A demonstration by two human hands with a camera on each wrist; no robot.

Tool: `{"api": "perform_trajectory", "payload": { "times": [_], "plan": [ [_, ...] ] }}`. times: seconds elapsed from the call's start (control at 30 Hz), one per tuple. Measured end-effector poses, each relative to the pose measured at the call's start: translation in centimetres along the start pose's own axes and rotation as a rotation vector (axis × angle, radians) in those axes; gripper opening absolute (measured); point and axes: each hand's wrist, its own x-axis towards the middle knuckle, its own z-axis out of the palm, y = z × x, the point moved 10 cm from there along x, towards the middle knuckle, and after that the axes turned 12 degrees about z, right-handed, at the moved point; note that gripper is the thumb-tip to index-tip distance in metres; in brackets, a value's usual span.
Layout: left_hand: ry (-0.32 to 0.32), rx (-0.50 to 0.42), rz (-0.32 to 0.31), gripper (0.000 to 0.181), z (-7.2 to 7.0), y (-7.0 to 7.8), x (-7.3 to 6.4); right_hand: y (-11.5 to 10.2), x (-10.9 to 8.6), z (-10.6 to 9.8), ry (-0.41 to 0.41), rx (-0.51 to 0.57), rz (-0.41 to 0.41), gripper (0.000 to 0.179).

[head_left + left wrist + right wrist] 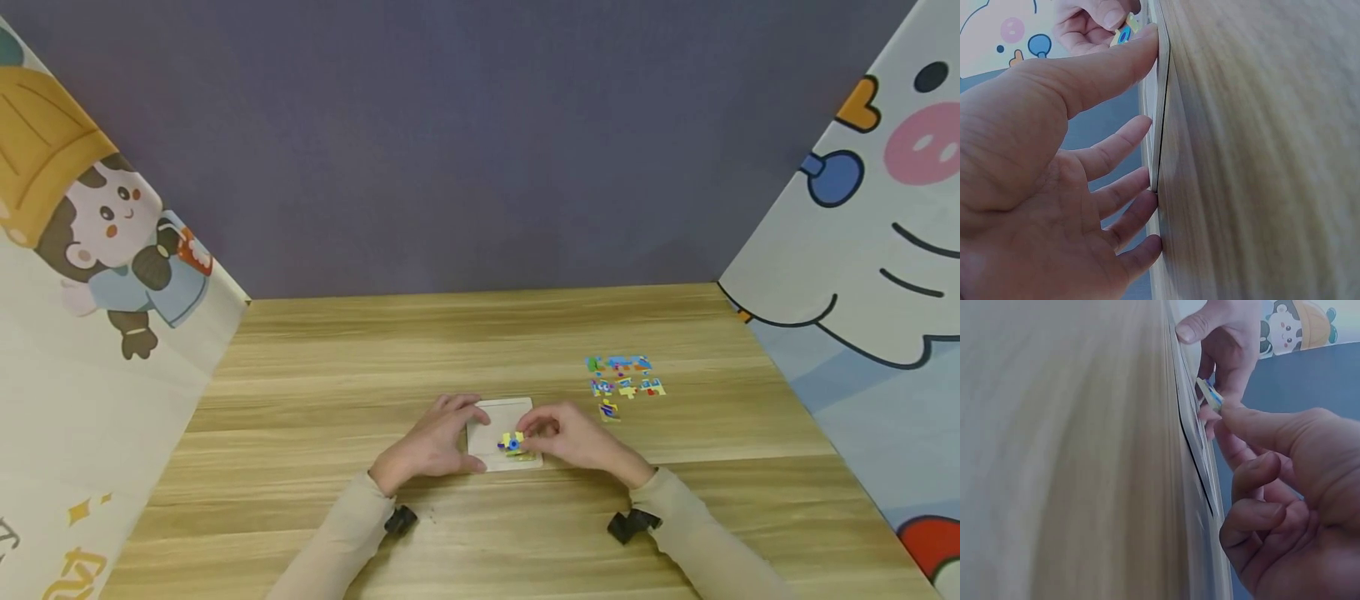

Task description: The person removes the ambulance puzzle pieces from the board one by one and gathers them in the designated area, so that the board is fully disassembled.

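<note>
A small, pale square puzzle tray [501,412] lies on the table between both hands. My left hand [437,439] rests along its left side, thumb at the near edge and fingers spread, as the left wrist view shows. Between thumb and forefinger, my right hand [576,436] pinches a yellow and blue puzzle piece [513,442] over the tray's lower right part. That piece [1212,397] is tilted in the right wrist view, while the other right fingers curl inward. Beneath it, a yellowish strip of puzzle [522,457] shows along the tray's near side.
Several loose puzzle pieces [626,387] lie in rough rows on the wooden table [360,350], right of the tray and farther back. One yellow piece [609,410] sits nearest the right hand. A dark partition [480,150] stands behind, with cartoon-printed panels on both sides.
</note>
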Motion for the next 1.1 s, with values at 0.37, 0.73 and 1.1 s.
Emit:
{"api": "perform_trajectory", "payload": {
  "times": [0.37, 0.73, 1.1],
  "plan": [
    [0.009, -0.006, 0.002, 0.058, -0.2, 0.2, 0.0, 1.7, -0.8, -1.9, 0.051, 0.014, 0.038, 0.019],
    [0.008, 0.003, 0.002, 0.058, -0.1, 0.2, -0.1, 3.7, -1.7, -4.3, 0.081, 0.009, 0.033, 0.02],
    [0.004, 0.004, -0.004, 0.058, 0.0, 0.2, -0.1, 4.9, -2.3, -6.1, 0.127, 0.002, 0.036, 0.021]
  ]
}}
